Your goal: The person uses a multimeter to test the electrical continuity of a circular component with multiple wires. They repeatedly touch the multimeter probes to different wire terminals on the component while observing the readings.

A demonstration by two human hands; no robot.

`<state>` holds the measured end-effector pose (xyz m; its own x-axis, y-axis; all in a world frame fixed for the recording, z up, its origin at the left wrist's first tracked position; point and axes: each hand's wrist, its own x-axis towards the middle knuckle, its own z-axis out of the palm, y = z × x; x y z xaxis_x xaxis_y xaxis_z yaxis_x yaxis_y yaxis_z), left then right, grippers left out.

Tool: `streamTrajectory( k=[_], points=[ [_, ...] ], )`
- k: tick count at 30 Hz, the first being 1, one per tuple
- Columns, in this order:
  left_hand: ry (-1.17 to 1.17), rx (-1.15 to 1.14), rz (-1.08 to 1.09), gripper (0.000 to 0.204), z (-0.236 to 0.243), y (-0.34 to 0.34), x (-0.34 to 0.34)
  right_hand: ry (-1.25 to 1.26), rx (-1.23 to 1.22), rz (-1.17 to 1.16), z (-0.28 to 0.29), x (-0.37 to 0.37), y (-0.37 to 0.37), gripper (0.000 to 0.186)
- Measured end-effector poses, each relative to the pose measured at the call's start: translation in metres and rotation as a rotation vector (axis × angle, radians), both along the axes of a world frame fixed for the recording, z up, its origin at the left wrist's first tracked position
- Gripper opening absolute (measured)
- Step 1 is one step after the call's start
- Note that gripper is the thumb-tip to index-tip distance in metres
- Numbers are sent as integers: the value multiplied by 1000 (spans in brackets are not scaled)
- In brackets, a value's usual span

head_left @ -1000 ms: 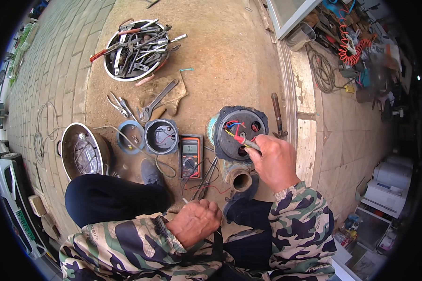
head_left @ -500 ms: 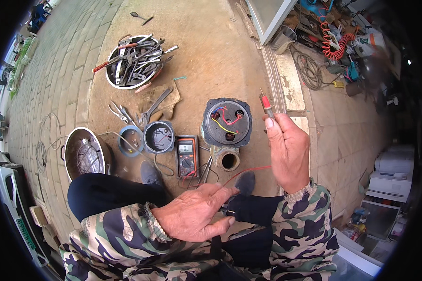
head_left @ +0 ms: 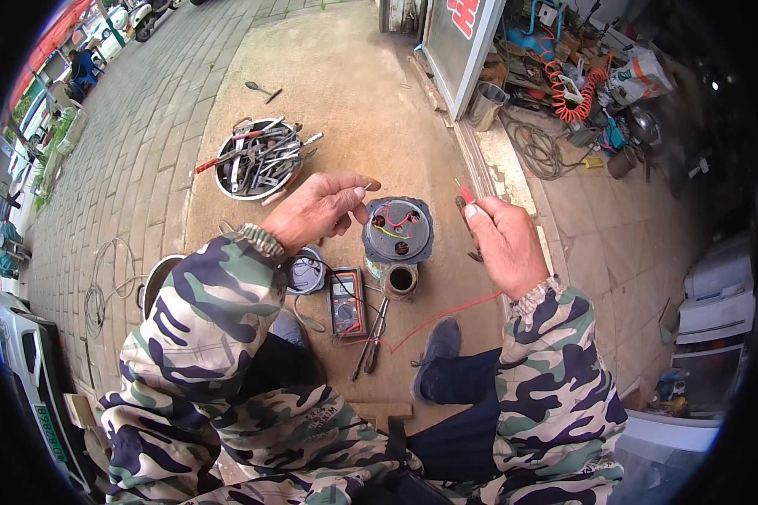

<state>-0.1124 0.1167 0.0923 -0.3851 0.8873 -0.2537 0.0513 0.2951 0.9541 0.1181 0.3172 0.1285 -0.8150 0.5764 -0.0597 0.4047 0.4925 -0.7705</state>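
Note:
My left hand (head_left: pixel 316 215) is up beside the motor, fingers closed round a test probe whose bare metal tip (head_left: pixel 368 186) sticks out; most of it is hidden. Right of the motor, my right hand (head_left: pixel 507 248) grips a red test probe (head_left: pixel 467 195), its tip pointing up and away. Between them stands the round grey motor (head_left: pixel 400 244), with red, yellow and blue wires at holes in its top. Neither tip visibly touches a wire. Nearer me lies a multimeter (head_left: pixel 346 311), with a red lead (head_left: pixel 442 316) and a black lead running from it.
A basin heaped with tools (head_left: pixel 257 160) stands beyond my left hand. A round grey cover (head_left: pixel 306 273) lies left of the multimeter, pliers (head_left: pixel 370 345) right of it. My left sleeve partly hides a metal pan (head_left: pixel 153 286). A door frame (head_left: pixel 467 76) edges the right side.
My left hand has risen from near my lap to the motor's far left side, carrying its probe. My right hand stays raised with the red probe. The view has tilted to show more ground ahead.

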Motion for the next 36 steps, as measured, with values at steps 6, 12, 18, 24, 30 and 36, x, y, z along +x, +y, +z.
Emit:
streamTrajectory(
  k=[6,12,18,24,30,36],
  points=[
    [621,-103,-161,29,-40,25,-18,-78,163,13,-40,4,0,24],
    [913,2,-305,26,-60,43,-14,-183,198,105,-47,-5,9,19],
    [935,-191,-316,22,-63,42,-16,-145,165,143,-57,-23,9,18],
    [856,-4,-365,21,-55,48,-20,-170,180,120,-47,-24,11,18],
    [859,31,-333,30,-51,50,-14,-164,194,136,-51,-25,9,18],
    [946,57,-302,33,-60,52,-15,-195,201,137,-53,-24,9,17]
  ],
)
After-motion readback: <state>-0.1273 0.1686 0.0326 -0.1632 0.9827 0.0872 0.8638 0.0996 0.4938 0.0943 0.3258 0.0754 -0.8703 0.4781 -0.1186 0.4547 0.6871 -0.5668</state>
